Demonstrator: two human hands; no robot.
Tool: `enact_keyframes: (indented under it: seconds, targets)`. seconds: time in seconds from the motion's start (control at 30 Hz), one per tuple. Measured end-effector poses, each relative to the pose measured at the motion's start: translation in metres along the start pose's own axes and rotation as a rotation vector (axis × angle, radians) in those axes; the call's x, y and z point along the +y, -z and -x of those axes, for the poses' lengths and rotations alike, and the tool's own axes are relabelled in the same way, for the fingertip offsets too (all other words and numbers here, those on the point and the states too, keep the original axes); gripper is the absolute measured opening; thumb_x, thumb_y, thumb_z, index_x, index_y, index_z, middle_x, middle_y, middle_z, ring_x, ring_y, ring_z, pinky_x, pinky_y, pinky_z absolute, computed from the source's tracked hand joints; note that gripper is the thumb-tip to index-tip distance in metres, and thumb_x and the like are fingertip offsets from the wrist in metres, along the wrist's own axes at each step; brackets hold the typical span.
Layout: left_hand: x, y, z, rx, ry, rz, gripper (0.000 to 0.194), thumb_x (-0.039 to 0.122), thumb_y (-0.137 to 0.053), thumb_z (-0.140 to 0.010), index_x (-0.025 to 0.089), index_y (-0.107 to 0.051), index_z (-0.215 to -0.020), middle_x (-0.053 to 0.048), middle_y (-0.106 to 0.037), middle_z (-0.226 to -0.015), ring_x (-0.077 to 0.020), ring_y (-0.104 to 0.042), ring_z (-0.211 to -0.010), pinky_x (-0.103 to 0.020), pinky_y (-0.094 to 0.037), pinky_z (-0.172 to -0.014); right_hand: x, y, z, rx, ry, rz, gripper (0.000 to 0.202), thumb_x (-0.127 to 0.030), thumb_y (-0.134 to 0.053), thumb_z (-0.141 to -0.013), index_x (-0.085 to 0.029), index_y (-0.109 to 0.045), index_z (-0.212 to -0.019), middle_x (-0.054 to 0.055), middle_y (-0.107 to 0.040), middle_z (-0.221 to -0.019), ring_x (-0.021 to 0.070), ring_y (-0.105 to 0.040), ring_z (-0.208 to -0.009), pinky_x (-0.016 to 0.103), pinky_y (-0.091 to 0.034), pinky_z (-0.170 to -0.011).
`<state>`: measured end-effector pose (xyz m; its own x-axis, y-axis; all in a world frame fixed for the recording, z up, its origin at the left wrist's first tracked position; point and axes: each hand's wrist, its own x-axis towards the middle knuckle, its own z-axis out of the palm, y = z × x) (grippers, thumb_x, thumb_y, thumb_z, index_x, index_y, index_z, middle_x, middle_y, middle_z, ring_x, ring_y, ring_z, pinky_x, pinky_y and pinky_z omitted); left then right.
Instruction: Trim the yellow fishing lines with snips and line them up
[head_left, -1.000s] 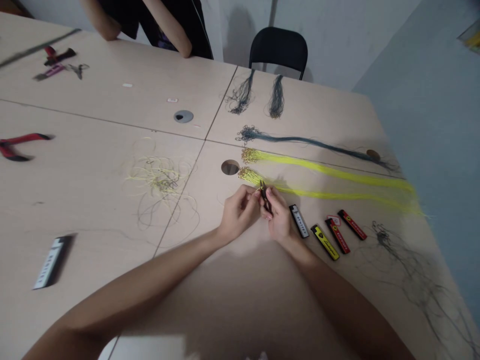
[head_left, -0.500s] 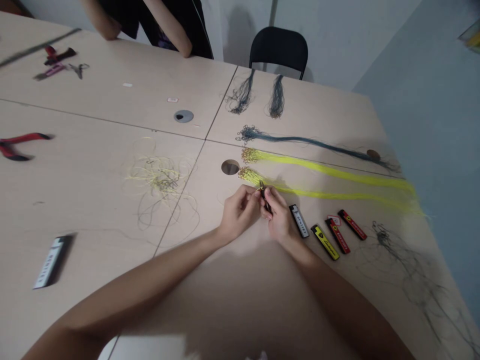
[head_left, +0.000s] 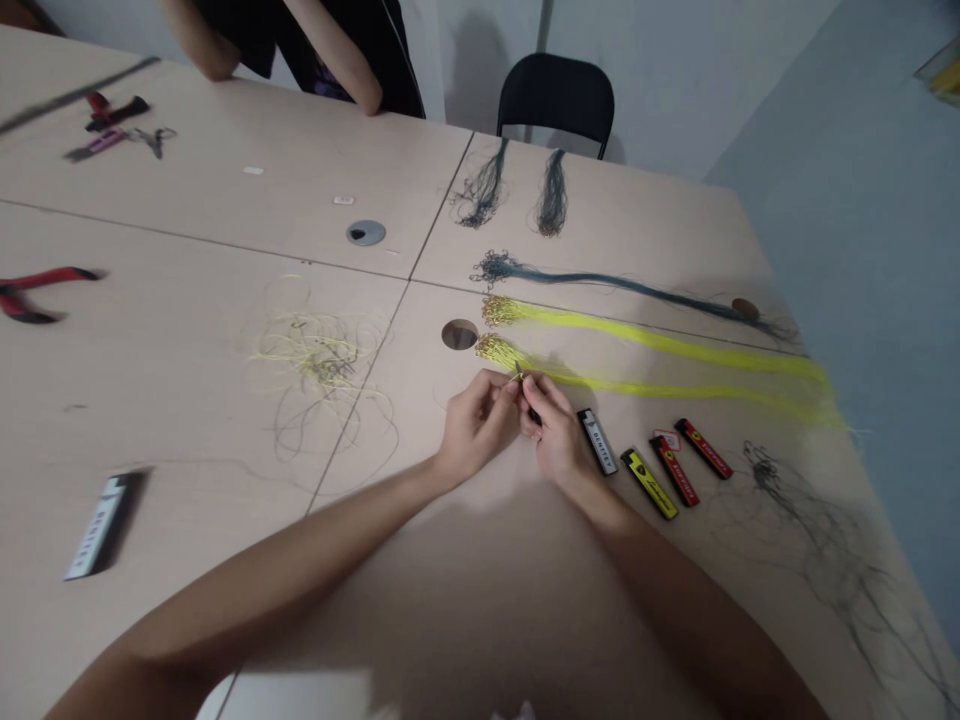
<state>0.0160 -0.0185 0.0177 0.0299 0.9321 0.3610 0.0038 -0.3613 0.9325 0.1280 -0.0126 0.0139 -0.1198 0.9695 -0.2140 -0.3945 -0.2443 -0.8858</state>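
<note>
Close together at the middle of the table, my left hand (head_left: 476, 425) and my right hand (head_left: 556, 425) meet at the fingertips. A short piece of yellow line (head_left: 514, 378) is pinched in my left thumb and forefinger. My right fingers wrap round a small dark tool (head_left: 534, 412) with a pointed metal tip, which touches or nearly touches the yellow line; its exact kind is mostly hidden. Just beyond my hands lies a yellow bundle of hooked fishing lines (head_left: 499, 349), with a second yellow bundle (head_left: 502, 310) and a dark green bundle (head_left: 499, 267) behind it.
Several lighters lie by my right forearm, among them a white lighter (head_left: 597, 441) and a yellow lighter (head_left: 649, 484). Loose tangled line (head_left: 326, 360) spreads at left, more dark line (head_left: 817, 540) at right. Red-handled pliers (head_left: 45, 290) lie far left. A person (head_left: 337, 55) leans on the far edge.
The dark tool's tip looks narrower and has shifted slightly left at the yellow line. Both hands stay almost in place.
</note>
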Motion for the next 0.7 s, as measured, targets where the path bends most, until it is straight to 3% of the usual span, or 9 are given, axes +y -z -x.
enact_keyframes:
  seconds: [0.43, 0.57, 0.7]
  targets:
    - [-0.0066, 0.0026, 0.0031, -0.011, 0.082, 0.019, 0.023, 0.037, -0.053, -0.097, 0.018, -0.056, -0.085, 0.001, -0.069, -0.066, -0.0108, -0.065, -0.053, -0.022, -0.049, -0.053, 0.0003, -0.0020, 0.0002, -0.005, 0.046, -0.004, 0.046, -0.060, -0.068, -0.075, -0.022, -0.042, -0.070, -0.006, -0.039, -0.062, 0.0059, -0.020, -0.046, 0.024, -0.014, -0.042]
    - [-0.0062, 0.0013, 0.0025, -0.005, 0.051, 0.022, 0.023, 0.038, -0.053, -0.097, 0.019, -0.055, -0.084, 0.001, -0.068, -0.065, -0.0104, -0.065, -0.053, -0.022, -0.049, -0.052, 0.0018, -0.0013, -0.0002, -0.041, 0.075, -0.013, 0.043, -0.058, -0.066, -0.077, -0.021, -0.045, -0.071, -0.006, -0.040, -0.062, 0.0045, -0.018, -0.043, 0.024, -0.012, -0.041]
    - [-0.0081, 0.0004, 0.0037, -0.014, 0.105, 0.057, 0.020, 0.035, -0.052, -0.098, 0.019, -0.052, -0.085, 0.002, -0.066, -0.064, -0.0113, -0.066, -0.053, -0.023, -0.051, -0.053, 0.0024, -0.0010, 0.0004, -0.053, 0.081, 0.001, 0.041, -0.059, -0.065, -0.079, -0.021, -0.049, -0.073, -0.006, -0.041, -0.062, 0.0047, -0.020, -0.044, 0.024, -0.014, -0.042]
